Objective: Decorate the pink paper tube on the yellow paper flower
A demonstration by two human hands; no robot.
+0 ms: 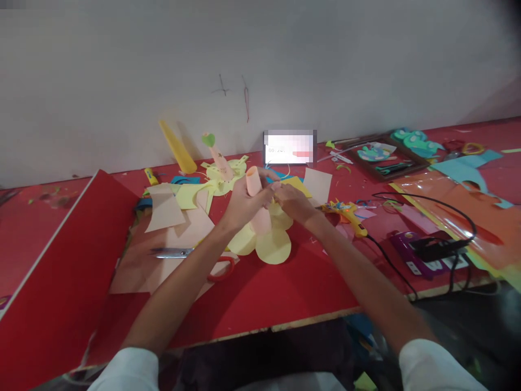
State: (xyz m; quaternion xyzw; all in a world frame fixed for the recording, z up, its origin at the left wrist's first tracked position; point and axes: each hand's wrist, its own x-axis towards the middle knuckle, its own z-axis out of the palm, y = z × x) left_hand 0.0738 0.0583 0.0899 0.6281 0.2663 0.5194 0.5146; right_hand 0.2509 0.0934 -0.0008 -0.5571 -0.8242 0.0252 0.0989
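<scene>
My left hand (246, 200) is wrapped round a rolled peach paper tube (261, 221), whose top sticks up above the fingers. The tube stands on a pale yellow flower-shaped paper base (273, 247) with round petals. Close beside it, my right hand (293, 201) has its fingertips pinched together near the left thumb. Whatever those fingertips hold is too small to make out. Behind my hands stands a similar peach paper cone (222, 164) with a green heart-shaped top (209, 139), set on a yellow paper base. Red-handled scissors (221, 269) lie under my left forearm.
A yellow glue gun (353, 218) with a black cord and a purple box (423, 255) lie to the right. Peach paper sheets (163, 209) spread at left, beside a red upright panel (69, 266). A lit screen (288, 149) leans on the wall near a yellow cone (178, 147).
</scene>
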